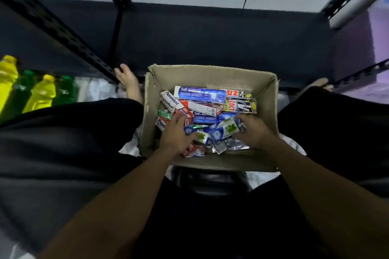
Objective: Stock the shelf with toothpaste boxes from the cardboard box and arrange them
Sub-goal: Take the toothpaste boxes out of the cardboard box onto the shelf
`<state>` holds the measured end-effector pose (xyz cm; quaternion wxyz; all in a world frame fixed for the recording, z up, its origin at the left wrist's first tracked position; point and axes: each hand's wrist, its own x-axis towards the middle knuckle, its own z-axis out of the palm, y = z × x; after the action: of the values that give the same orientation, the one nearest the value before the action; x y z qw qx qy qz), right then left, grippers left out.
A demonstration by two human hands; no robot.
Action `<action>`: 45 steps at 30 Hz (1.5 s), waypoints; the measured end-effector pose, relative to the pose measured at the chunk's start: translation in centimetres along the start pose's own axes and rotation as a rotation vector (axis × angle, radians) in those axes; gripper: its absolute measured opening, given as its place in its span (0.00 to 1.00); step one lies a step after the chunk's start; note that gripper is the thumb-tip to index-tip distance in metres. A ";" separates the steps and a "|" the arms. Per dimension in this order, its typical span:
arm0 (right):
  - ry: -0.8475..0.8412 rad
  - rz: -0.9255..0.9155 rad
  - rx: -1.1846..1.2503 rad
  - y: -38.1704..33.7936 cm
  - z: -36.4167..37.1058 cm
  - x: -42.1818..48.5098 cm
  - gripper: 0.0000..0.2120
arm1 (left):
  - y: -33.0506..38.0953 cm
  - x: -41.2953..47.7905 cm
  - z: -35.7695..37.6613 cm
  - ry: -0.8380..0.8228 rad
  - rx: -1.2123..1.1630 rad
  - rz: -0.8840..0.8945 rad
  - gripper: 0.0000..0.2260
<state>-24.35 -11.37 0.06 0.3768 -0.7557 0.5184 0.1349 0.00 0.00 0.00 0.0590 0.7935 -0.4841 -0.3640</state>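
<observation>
since all visible toothpaste boxes (pixel 202 94) lie in the brown cardboard box (pixel 210 71) at six o'clock of the black metal shelf (pixel 210 38), stocking looks unstarted; left hand (pixel 173 136) rests spread flat on them, right hand (pixel 253 134) grasps a blue-white carton (pixel 225 130).

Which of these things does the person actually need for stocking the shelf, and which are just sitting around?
For the job: cardboard box; toothpaste boxes inside it; dark shelf ahead; left hand resting on the boxes; right hand, seemingly gripping the leaf-printed box.

Just lying about: yellow bottles and green bottles at the left.
</observation>
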 end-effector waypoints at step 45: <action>0.215 -0.146 0.112 -0.8 -5.0 -4.6 0.18 | 3.9 -1.6 -5.1 0.240 -0.534 -0.187 0.06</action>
<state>-26.57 -11.70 6.52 0.3695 -0.7793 0.5061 -0.0036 0.00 -2.07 6.34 0.2884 0.8284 -0.2858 -0.3859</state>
